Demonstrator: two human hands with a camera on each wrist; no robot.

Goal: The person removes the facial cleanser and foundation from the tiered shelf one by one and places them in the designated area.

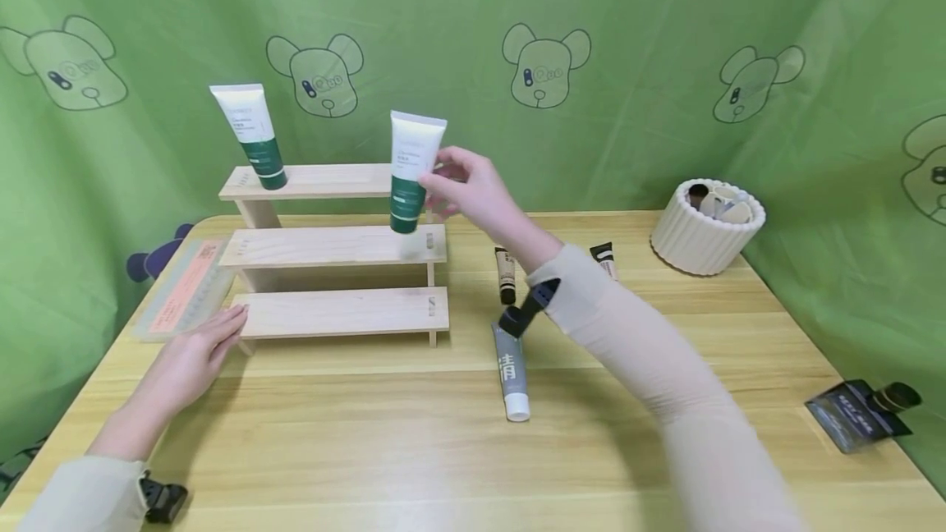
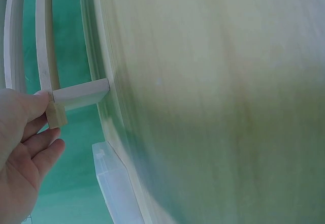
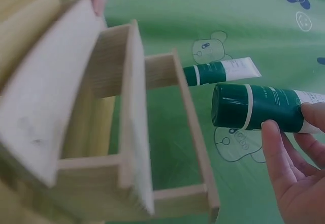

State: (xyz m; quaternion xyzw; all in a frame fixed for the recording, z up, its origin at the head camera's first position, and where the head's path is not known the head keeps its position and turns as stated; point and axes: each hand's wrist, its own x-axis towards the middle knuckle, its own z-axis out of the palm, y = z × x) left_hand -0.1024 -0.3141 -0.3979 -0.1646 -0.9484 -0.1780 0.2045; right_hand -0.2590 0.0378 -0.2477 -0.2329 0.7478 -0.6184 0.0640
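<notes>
My right hand (image 1: 469, 191) pinches a white-and-green squeeze tube (image 1: 409, 179) by its side, cap down, above the right part of a three-tier wooden shelf rack (image 1: 332, 246). In the right wrist view the tube (image 3: 274, 104) is off the boards, with thumb and fingers on opposite sides. A matching tube (image 1: 251, 134) stands cap down on the top tier's left end. My left hand (image 1: 195, 351) holds the left end of the bottom tier. The left wrist view shows its thumb above the board end (image 2: 56, 115) and fingers below.
Right of the rack lie a grey tube (image 1: 512, 372), a small beige tube (image 1: 506, 273) and another black-ended tube (image 1: 604, 257). A ribbed white holder (image 1: 705, 228) stands at the back right. A dark pouch (image 1: 850, 417) lies near the right edge, a flat clear case (image 1: 185, 290) at left.
</notes>
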